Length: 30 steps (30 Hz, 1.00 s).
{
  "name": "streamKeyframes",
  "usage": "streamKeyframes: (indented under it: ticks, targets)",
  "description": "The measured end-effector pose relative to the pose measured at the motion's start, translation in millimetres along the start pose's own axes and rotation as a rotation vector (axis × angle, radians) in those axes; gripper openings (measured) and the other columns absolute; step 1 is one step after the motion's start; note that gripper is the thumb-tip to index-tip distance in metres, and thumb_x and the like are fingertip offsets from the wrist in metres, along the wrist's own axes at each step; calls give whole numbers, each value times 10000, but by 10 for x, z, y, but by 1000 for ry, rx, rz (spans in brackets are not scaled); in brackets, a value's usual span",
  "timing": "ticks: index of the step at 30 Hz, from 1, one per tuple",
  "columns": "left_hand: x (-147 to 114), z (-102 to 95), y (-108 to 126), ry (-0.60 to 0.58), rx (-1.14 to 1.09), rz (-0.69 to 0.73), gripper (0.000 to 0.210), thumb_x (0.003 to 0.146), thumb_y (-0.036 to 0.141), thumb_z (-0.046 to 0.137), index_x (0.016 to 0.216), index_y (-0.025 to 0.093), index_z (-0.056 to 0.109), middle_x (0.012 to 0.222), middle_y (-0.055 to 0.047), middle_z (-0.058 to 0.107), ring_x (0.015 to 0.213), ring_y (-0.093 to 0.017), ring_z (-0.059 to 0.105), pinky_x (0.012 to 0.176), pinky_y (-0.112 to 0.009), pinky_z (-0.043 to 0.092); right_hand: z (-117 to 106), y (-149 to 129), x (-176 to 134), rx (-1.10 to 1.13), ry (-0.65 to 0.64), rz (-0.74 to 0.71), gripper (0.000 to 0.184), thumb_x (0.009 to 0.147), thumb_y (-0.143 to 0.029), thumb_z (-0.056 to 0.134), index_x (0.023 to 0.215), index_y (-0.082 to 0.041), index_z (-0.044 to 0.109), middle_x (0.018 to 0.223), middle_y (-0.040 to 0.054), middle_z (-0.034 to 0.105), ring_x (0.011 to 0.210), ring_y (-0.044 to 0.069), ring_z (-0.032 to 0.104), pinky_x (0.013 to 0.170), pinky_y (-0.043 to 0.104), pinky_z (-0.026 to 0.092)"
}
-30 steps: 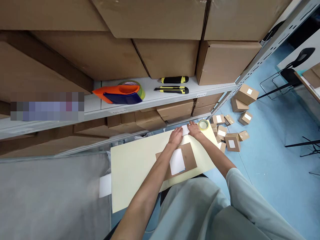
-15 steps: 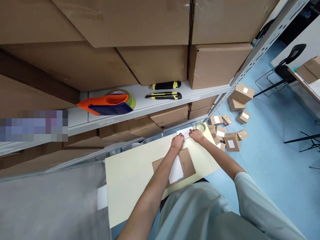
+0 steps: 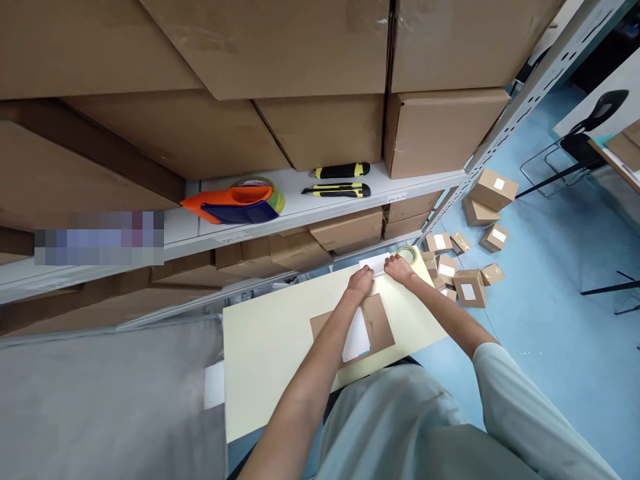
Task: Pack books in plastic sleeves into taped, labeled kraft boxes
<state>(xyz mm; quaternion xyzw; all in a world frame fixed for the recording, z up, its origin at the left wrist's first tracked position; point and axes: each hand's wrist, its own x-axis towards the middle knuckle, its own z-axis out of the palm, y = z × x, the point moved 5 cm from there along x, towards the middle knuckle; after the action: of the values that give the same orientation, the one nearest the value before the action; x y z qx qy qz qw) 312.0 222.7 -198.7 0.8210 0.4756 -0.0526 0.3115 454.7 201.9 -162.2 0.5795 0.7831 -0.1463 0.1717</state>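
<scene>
At the far end of the pale yellow table [image 3: 265,360], a small white sheet of paper [image 3: 374,263] lies between my hands. My left hand [image 3: 361,280] is closed on its near left edge. My right hand [image 3: 399,268] pinches its right side, fingers curled. Just beyond that hand sits a roll of tape [image 3: 409,253]. Under my left forearm is a flat cardboard box [image 3: 381,323], with another white sheet [image 3: 356,339] on top showing a bit of blue; the forearm hides part of both.
A grey shelf [image 3: 295,193] ahead carries large cardboard boxes [image 3: 320,130], an orange and blue tape dispenser [image 3: 240,203] and two box cutters [image 3: 340,180]. Several labelled parcels [image 3: 469,289] lie on the blue floor at right, with a black chair [image 3: 580,143] beyond.
The view has shifted slightly, so the shelf and table appear farther right. Both hands stay at the white sheet with little visible movement.
</scene>
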Motion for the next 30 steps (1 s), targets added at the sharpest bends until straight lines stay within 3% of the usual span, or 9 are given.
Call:
streamKeyframes:
  ticks: [5,10,13,16,19,24,30]
  targets:
    - [-43,-52,94,1,-20,-26,249,937,235,745,1184,205,750,1390,-146,723,1264,-298,713,1087,-371,544,-149,-66,-35,2,76,-2,393,1068,-64,442,1259,-40,784,1290,269,745,1232,338,683,1081,443,469]
    - [-72,-215,134,162,-117,-122,388,1037,334,638,1405,217,676,1448,-165,710,1299,-311,698,1087,-391,534,-377,-209,-82,42,243,-53,404,1113,-109,398,1391,-96,691,1471,235,653,1396,326,566,1200,439,399]
    - [-91,-293,10,243,-201,-222,364,1059,275,555,1393,214,687,1309,-145,787,1231,-298,738,1035,-375,543,-457,-200,-72,198,331,112,384,1138,-173,428,1469,-132,617,1518,211,629,1427,312,554,1203,419,415]
    - [-163,-323,-242,292,-287,-355,391,1023,295,607,1401,225,681,1191,-107,833,1126,-291,781,953,-362,566,-309,-195,20,431,188,309,306,1128,-255,546,1392,-162,670,1440,165,700,1362,273,638,1144,347,479]
    - [-304,-328,-546,340,-357,-477,427,1001,350,656,1404,212,680,1261,-123,826,1128,-282,790,941,-354,577,-108,-297,161,531,49,333,232,1082,-279,655,1270,-181,749,1346,117,774,1269,237,723,1055,287,537]
    - [-516,-298,-903,351,-443,-518,378,960,390,725,1293,210,733,1201,-94,838,975,-215,797,897,-315,598,140,-437,345,564,-36,354,195,1004,-275,768,1174,-187,801,1250,107,822,1199,239,775,1019,291,578]
    - [-612,-228,-1074,332,-500,-514,316,969,484,688,1120,220,776,1007,-52,833,857,-198,777,820,-295,594,280,-437,421,570,-56,393,211,998,-255,772,1189,-174,808,1290,130,811,1232,230,766,1049,283,573]
